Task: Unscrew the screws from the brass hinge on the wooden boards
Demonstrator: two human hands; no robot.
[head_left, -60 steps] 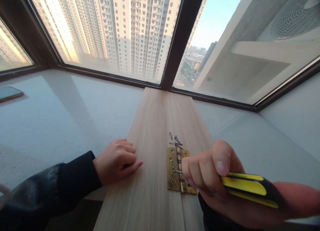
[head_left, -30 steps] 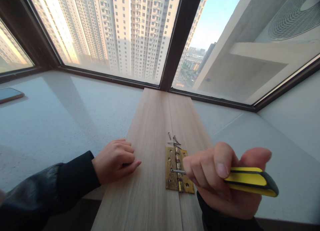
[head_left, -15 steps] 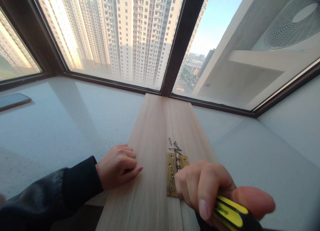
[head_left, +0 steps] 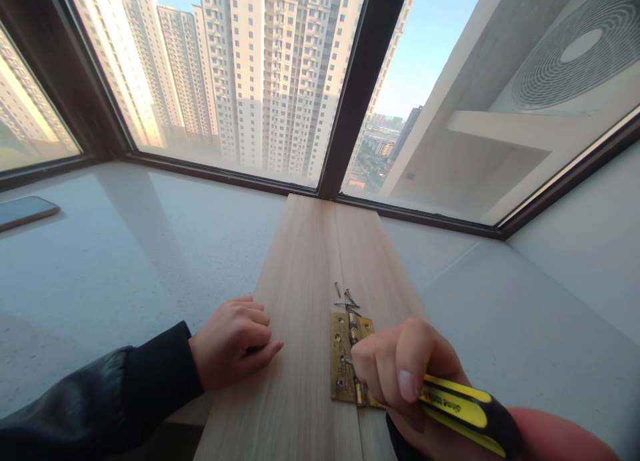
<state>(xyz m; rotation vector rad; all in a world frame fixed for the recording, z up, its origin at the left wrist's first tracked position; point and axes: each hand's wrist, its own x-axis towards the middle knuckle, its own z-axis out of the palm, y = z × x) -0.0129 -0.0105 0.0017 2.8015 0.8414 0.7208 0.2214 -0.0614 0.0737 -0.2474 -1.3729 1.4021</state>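
Note:
My right hand (head_left: 407, 361) is closed round a screwdriver (head_left: 457, 402) with a yellow and black handle. Its shaft passes under my fingers, and the metal tip meets a screw spot on the left leaf of a brass hinge (head_left: 340, 341). The hinge lies open across the seam between two pale wooden boards (head_left: 300, 274), its right leaf partly covered by my hand. Just beyond it lie several loose screws (head_left: 349, 296). My left hand (head_left: 235, 344) rests on the boards' left edge, fingers loosely bent and thumb stretched out, holding nothing.
A pale speckled sill (head_left: 200, 248) extends on both sides of the boards. At the far left lies a phone (head_left: 27, 211). Dark window frames (head_left: 345, 94) bound the far side, where the boards' far end reaches. Tall buildings stand outside.
My right hand has shifted its grip on the screwdriver; the handle has turned, showing more lettering, and its tip now shows at the hinge. The left hand stays put. The view has tilted slightly.

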